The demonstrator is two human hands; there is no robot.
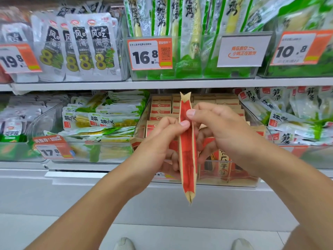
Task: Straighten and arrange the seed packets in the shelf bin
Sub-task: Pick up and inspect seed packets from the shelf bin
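Two hands are in view, the left hand [162, 139] and the right hand [221, 130], with one seed packet [187, 150] between them. On the shelves [162, 83], toward twelve o'clock, there are four orange price tags [150, 53] and one white notice card [243, 51]. The packets in the bin [252, 181] overlap too much to count. At six o'clock, two shoes [124, 244] show.
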